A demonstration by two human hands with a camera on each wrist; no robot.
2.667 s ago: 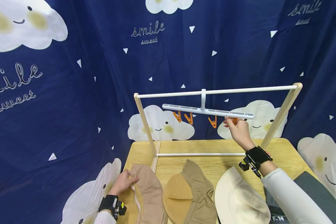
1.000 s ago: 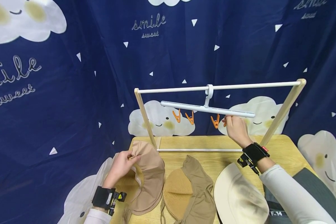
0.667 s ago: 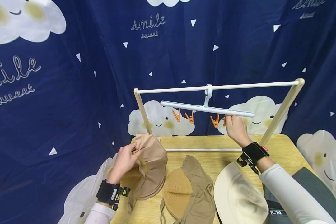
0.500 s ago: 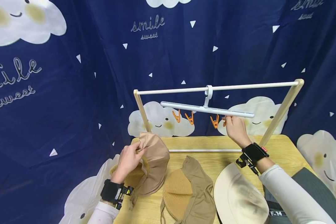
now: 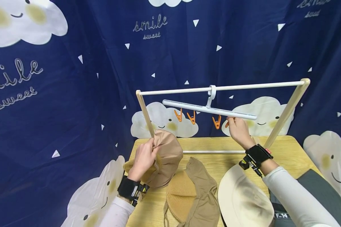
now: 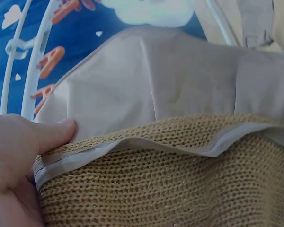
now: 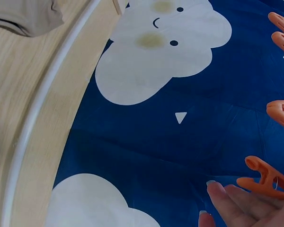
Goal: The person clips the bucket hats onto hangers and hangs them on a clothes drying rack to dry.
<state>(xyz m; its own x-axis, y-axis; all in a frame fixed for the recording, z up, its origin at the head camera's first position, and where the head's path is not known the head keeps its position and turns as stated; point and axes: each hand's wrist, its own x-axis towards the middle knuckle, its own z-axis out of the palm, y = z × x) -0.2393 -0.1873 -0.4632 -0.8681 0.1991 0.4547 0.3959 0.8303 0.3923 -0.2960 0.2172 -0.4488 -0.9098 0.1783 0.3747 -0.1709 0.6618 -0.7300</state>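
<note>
My left hand (image 5: 143,157) pinches the edge of a pinkish-tan sun hat (image 5: 170,154), raised at the rack's left post. In the left wrist view the thumb (image 6: 57,135) lies along the rim where the knit crown (image 6: 156,189) meets the smooth brim (image 6: 113,80). A white hanger (image 5: 216,111) hangs tilted from the rack's top rail, with several orange clips (image 5: 192,118) under it. My right hand (image 5: 240,132) holds the rightmost orange clip (image 7: 262,187) under the hanger's right half; its fingers (image 7: 227,201) partly hide it.
A brown knit-and-cloth hat (image 5: 182,195), a cream hat (image 5: 241,198) and a dark grey hat (image 5: 321,192) lie along the front of the wooden table (image 5: 207,145). The rack's right post (image 5: 287,113) stands beyond my right arm. A blue cloud-print curtain (image 5: 170,56) closes off the back.
My left hand has lifted the pinkish-tan hat from the table's left end and carried it rightward and up toward the rack. My right hand stays at the same clip; the hanger has turned slightly.
</note>
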